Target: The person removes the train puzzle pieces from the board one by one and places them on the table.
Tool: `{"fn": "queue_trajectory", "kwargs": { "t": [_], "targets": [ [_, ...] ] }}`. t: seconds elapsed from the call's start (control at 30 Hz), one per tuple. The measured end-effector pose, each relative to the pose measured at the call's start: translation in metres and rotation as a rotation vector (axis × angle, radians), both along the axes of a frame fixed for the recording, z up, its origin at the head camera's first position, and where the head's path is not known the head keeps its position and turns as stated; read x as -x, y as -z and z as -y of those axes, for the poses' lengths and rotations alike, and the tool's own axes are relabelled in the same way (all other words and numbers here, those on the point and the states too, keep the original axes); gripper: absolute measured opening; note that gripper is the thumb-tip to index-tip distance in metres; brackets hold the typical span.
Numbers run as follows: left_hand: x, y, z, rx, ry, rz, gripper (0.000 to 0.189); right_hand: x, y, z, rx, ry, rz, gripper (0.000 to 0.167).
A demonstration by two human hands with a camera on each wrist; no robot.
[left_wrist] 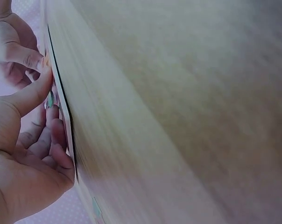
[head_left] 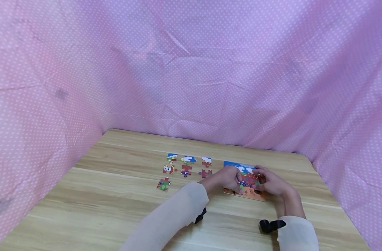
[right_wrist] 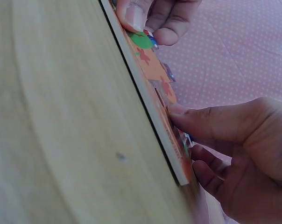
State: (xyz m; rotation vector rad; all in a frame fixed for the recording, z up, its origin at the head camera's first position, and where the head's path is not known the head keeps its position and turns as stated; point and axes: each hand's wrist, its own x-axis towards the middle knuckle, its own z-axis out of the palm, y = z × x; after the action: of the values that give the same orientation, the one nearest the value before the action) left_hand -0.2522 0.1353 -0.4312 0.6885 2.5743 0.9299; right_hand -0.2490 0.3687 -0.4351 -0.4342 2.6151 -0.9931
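A jigsaw puzzle in a flat tray [head_left: 244,196] lies at the right of the table, with blue sky at its far edge and orange ground with starfish near. My left hand [head_left: 231,178] is over its left part and pinches a puzzle piece with a green patch [right_wrist: 142,41] between thumb and fingers. At the right side, my right hand [head_left: 272,182] has its thumb [right_wrist: 215,122] at the end of an orange puzzle piece [right_wrist: 152,65], fingers curled opposite. That piece stands slightly proud of the tray. The right fingertips are partly hidden behind the thumb.
Left of the tray, loose puzzle pieces lie spread in rows, among them one with a cartoon face [head_left: 168,169], a green one [head_left: 164,184] and a red one [head_left: 186,169]. Pink dotted cloth [head_left: 191,87] hangs around the wooden table [head_left: 93,195].
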Motion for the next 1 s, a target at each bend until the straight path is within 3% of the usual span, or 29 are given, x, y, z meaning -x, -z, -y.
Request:
{"fn": "queue_trajectory", "kwargs": {
  "t": [0.43, 0.53, 0.73, 1.0],
  "targets": [
    [-0.003, -0.01, 0.018, -0.311, -0.069, 0.184, 0.007, 0.0, -0.001, 0.001, -0.012, 0.0, -0.017, 0.068],
    [-0.001, -0.013, 0.027, -0.338, -0.068, 0.2, 0.006, -0.001, -0.001, 0.002, -0.02, -0.001, -0.022, 0.067],
    [0.004, -0.012, 0.052, -0.324, -0.052, 0.146, 0.005, -0.002, -0.002, 0.002, -0.043, 0.005, -0.029, 0.066],
    [0.006, -0.016, 0.089, -0.325, -0.067, 0.139, 0.008, -0.003, -0.001, 0.003, -0.042, 0.025, -0.001, 0.066]
  ]
}}
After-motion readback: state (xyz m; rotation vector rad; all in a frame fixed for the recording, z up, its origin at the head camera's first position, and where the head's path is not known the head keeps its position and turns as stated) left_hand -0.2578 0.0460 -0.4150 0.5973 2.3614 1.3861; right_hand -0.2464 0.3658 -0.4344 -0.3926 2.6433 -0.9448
